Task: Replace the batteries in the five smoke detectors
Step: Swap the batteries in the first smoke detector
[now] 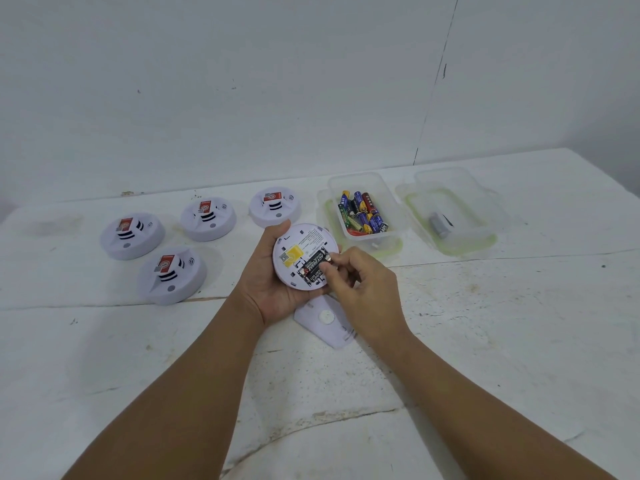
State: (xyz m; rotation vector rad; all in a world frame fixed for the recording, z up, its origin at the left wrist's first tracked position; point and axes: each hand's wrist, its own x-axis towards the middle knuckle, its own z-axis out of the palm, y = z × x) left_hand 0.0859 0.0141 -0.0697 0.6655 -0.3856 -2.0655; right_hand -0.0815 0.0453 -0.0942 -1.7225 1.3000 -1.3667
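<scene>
We held the first detector [304, 256] in our left hand [273, 289], our right hand [353, 275] pinching its black battery [313, 266], with four detectors [171, 275] seemingly untouched.

Batteries [362, 213] in left tub [394, 216]

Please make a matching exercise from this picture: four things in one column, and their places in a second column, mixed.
Things:
1. open smoke detector
2. black battery
3. coloured batteries
4. grey battery

Places:
A. alone in the far right clear box
B. in the left hand
C. piled in the middle clear box
D. in the detector's slot, at the right hand fingertips

Pairs: 1-B, 2-D, 3-C, 4-A
</scene>
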